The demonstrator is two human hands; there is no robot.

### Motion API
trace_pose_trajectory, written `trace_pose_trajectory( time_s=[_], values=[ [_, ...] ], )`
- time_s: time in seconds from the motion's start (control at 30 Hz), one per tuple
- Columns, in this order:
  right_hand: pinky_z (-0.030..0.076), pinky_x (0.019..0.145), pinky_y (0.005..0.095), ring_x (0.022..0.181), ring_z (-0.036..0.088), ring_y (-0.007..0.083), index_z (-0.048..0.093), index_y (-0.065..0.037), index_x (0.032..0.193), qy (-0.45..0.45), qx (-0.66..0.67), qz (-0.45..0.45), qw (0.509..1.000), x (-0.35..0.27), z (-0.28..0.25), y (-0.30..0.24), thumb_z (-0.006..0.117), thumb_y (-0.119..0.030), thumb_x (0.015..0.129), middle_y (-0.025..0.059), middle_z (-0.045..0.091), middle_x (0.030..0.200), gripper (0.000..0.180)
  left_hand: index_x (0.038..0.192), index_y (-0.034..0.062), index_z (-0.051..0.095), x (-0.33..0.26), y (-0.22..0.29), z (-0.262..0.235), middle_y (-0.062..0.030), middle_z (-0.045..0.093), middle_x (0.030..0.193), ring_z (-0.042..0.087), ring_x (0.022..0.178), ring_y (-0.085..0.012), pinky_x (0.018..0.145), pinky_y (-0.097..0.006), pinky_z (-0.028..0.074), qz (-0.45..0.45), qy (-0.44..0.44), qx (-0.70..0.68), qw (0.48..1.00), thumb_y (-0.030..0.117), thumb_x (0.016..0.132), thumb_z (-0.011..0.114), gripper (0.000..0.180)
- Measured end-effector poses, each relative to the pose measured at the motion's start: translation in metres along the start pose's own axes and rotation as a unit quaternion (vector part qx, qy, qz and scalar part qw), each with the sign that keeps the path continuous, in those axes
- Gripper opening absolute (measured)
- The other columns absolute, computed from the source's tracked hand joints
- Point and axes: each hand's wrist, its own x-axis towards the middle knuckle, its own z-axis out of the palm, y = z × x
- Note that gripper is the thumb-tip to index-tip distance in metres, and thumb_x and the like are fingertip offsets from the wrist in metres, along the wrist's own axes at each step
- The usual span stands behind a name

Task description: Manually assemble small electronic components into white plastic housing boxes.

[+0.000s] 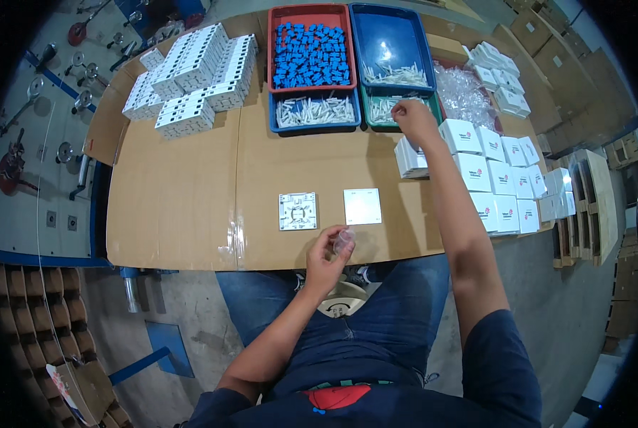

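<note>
Sitting at a cardboard-covered table (183, 207), a person reaches the right hand (413, 118) out to a green tray (383, 123) of small white parts, fingers pinched together at its near edge; what they grip cannot be told. Stacks of white boxes (494, 182) line the right side. Two square white plates (330, 209) lie near the front edge. Just below them, the left hand (327, 251) curls its fingertips around a small clear plastic bag (344, 240).

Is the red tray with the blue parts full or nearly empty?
Full: blue parts cover nearly the whole floor of the red tray.
</note>
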Motion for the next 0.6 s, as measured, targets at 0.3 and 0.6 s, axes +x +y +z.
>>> trace_pose_trajectory(
  time_s=[0.3, 0.6],
  values=[
    [0.057, 0.092, 0.0487, 0.108, 0.071, 0.0369, 0.076, -0.009, 0.108, -0.077, -0.130, 0.075, 0.986, 0.060, 0.044, -0.013, 0.067, -0.022, 0.089, 0.0170, 0.075, 0.114, 0.025, 0.123, 0.0025, 0.066, 0.003, -0.007, 0.003, -0.0053, 0.069, 0.106, 0.063, 0.100, -0.0137, 0.089, -0.029, 0.050, -0.026, -0.028, -0.004, 0.999, 0.014, 0.097, 0.073, 0.029],
    [0.055, 0.097, 0.0478, 0.114, 0.069, 0.0382, 0.073, -0.005, 0.117, -0.111, -0.091, 0.163, 0.976, 0.073, 0.050, -0.011, 0.077, -0.034, 0.079, 0.0206, 0.073, 0.119, 0.048, 0.123, 0.0021, 0.066, 0.012, -0.002, 0.002, -0.0045, 0.069, 0.105, 0.062, 0.097, -0.0126, 0.089, -0.028, 0.050, -0.031, -0.027, 0.008, 0.999, 0.013, 0.094, 0.075, 0.032]
  ],
)
